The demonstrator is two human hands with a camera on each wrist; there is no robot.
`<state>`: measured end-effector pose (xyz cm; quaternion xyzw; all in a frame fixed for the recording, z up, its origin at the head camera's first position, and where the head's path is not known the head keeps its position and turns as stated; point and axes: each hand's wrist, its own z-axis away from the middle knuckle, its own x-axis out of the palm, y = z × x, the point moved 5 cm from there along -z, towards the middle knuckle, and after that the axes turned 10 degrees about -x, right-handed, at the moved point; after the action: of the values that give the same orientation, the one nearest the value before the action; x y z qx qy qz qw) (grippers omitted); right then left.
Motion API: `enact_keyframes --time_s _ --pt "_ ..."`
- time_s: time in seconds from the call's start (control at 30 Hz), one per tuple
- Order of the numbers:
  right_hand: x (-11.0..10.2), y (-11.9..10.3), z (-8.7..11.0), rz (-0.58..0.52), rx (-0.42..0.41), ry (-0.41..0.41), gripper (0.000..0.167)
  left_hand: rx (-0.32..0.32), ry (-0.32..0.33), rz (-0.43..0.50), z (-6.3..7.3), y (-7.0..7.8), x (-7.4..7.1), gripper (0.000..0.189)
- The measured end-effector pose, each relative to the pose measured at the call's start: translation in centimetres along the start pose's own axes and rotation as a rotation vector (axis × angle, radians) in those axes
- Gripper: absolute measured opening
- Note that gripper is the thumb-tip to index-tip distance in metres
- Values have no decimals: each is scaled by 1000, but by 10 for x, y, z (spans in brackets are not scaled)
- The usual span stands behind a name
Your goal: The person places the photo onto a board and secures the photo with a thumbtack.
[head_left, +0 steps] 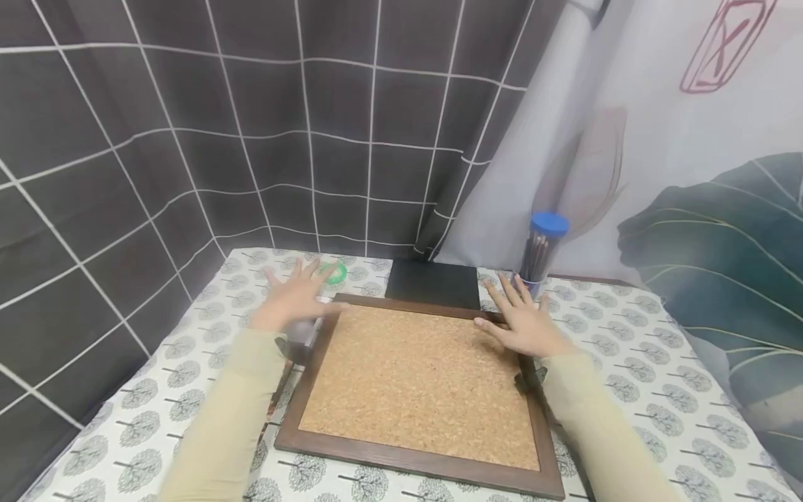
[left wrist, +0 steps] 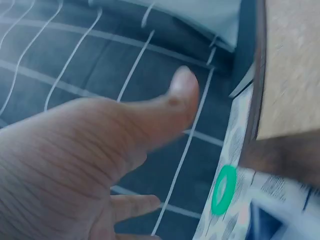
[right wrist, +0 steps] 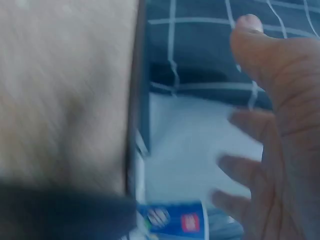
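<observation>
Both hands [head_left: 290, 300] [head_left: 530, 326] are outstretched, fingers spread wide, near the far corners of the framed corkboard [head_left: 426, 383]

free air over the cork board [head_left: 420, 383] between left hand [head_left: 295, 300] and right hand [head_left: 527, 324], black panel [head_left: 433, 282] just behind, upright tube [head_left: 541, 254] near the right fingers, green ring [head_left: 334, 272] by the left, dark curtain [head_left: 263, 104] blocking beyond, passable table [head_left: 633, 362] at right
</observation>
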<state>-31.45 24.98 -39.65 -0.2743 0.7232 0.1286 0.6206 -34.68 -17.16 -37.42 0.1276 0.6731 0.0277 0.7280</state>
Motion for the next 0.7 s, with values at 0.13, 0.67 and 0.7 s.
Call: enact_keyframes --time_s 0.13,0.67,0.7 --pt "-13 20 8 -142 -88 46 61 -5 -35 146 0 -26 -6 93" --pt "14 117 71 -598 196 0 31 -140 -94 260 -9 -74 26 96" --pt "15 116 70 -604 161 -1 29 -133 -90 265 -10 -75 26 95"
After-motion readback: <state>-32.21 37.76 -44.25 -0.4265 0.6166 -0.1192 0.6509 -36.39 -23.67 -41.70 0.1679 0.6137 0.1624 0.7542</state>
